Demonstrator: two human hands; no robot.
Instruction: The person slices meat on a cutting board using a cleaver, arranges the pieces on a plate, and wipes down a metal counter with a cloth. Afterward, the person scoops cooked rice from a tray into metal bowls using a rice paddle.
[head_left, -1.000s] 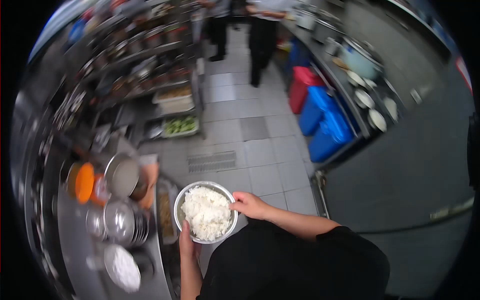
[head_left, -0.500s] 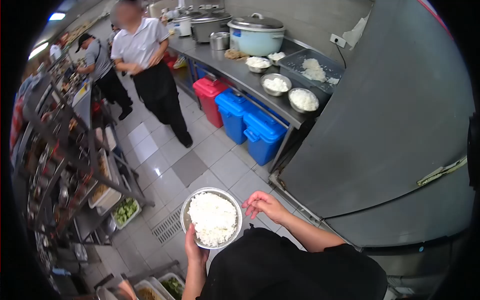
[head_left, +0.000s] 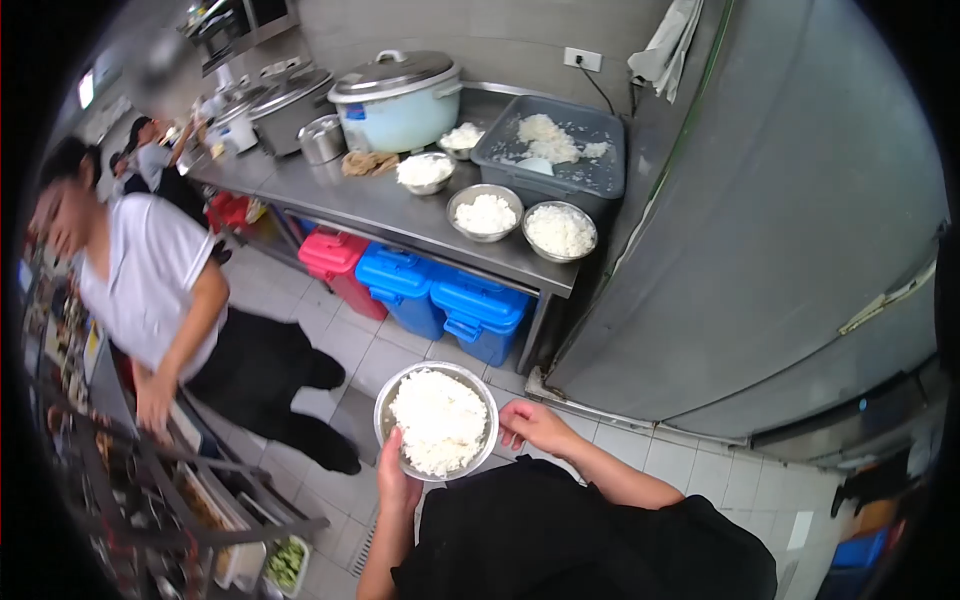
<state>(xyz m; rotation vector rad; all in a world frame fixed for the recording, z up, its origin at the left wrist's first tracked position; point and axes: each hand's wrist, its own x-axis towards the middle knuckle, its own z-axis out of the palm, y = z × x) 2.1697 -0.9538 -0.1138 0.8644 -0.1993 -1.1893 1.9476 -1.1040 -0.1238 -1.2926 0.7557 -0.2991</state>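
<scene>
A metal bowl (head_left: 383, 440) heaped with white rice (head_left: 438, 422) is held level in front of my black-clothed body. My left hand (head_left: 398, 478) grips its near left side, with the thumb over the rim and the other fingers hidden beneath. By the bowl's right rim is my right hand (head_left: 535, 427), its fingers loosely bent and holding nothing; whether the fingertips touch the rim I cannot tell. Ahead on the steel counter (head_left: 340, 205) stand several more bowls of rice, the nearest being a rice bowl (head_left: 560, 232) at the counter's right end.
A grey tub (head_left: 550, 180) with leftover rice and a large rice cooker (head_left: 395, 105) stand on the counter. Below are a red bin (head_left: 335, 262) and blue bins (head_left: 483, 310). A person in a white shirt (head_left: 155, 270) leans toward the left rack (head_left: 150, 480). A grey metal door (head_left: 760, 240) rises right.
My view has turned right and come closer to the counter. The person in white has shifted to the left side of view, bending. My right hand has moved nearer the bowl's rim.
</scene>
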